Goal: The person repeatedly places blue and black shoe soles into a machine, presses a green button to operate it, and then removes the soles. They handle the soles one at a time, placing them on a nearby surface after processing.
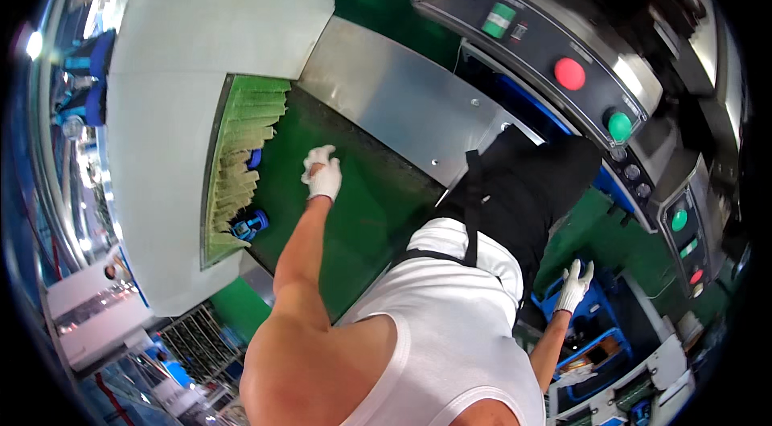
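Observation:
My left hand (324, 176), in a white glove, hangs over the green floor beside a machine opening with a fringed green strip curtain (245, 124). Its fingers are loosely bent and apart, and nothing shows in them. Out to the right, my right hand (573, 289) also wears a white glove. Its fingers are spread, with no object in them, above a blue plastic cart or crate (607, 313); the frame does not show whether they touch.
A grey metal panel (386, 92) lies ahead of me. A black control panel (523, 36) with a red button (569, 74) and a green button (619, 126) runs along the right. A white machine cover (177, 16) rises at left; blue casters (251, 224) show under the curtain.

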A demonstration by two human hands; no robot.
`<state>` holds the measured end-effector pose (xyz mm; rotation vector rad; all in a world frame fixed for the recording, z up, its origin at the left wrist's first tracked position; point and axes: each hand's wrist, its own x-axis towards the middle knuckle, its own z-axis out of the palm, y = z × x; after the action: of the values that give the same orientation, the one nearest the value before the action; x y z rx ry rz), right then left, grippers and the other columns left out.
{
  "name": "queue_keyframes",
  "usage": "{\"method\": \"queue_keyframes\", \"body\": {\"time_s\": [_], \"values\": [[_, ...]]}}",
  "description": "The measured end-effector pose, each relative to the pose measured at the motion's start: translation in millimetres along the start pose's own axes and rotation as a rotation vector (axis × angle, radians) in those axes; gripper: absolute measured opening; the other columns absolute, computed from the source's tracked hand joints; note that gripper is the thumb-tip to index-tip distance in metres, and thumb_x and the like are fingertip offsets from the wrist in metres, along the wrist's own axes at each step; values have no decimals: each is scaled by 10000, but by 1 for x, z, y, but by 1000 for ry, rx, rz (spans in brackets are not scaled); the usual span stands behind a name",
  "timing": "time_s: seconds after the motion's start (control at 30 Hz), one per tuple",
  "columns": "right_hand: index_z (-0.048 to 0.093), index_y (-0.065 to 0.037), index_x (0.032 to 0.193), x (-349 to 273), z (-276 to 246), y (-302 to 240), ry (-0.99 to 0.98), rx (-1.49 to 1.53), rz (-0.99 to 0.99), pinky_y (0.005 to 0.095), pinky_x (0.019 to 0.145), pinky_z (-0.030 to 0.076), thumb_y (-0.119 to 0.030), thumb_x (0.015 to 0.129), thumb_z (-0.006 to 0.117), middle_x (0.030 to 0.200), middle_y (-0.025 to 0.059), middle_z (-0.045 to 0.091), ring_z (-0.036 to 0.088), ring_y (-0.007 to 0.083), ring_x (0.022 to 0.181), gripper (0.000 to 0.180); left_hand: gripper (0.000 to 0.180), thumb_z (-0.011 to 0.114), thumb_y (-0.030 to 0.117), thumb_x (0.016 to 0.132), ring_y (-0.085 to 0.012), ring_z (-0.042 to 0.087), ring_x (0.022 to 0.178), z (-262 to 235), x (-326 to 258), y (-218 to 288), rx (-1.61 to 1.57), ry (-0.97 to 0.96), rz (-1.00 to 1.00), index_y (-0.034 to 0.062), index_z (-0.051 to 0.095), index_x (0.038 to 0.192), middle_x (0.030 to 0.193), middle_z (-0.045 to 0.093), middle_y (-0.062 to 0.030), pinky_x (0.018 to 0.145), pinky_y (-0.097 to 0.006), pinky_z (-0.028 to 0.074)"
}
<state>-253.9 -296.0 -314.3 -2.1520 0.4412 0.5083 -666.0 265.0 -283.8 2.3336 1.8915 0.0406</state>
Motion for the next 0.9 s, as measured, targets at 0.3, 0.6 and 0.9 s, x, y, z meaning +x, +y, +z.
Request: {"method": "queue_keyframes", "body": {"time_s": [0.3,0.6,0.9], "values": [[457,-171,1605,34,-39,-77,-79,-682,-117,407,781,594,-513,1009,671,1253,194,694,718,259,885,720,471,549,472,1028,-487,725,1029,-64,175,-250,401,101,-454,56,749,1116,1077,759,-259,939,-597,549],[563,-62,1490,36,-115,-90,-138,-844,-164,308,638,586,-322,1015,704,1190,103,708,682,155,824,560,749,510,689,980,-386,600,1354,-10,227,-335,186,-337,-560,185,567,1531,1544,573,-189,1091,-509,501],[558,-54,1492,10,-97,-71,-163,-567,51,298,688,577,-289,1014,712,1258,107,708,680,164,850,554,834,666,678,884,-409,672,1266,-91,198,-201,526,-529,-308,69,600,1451,1431,663,-214,1073,-532,502]]}}
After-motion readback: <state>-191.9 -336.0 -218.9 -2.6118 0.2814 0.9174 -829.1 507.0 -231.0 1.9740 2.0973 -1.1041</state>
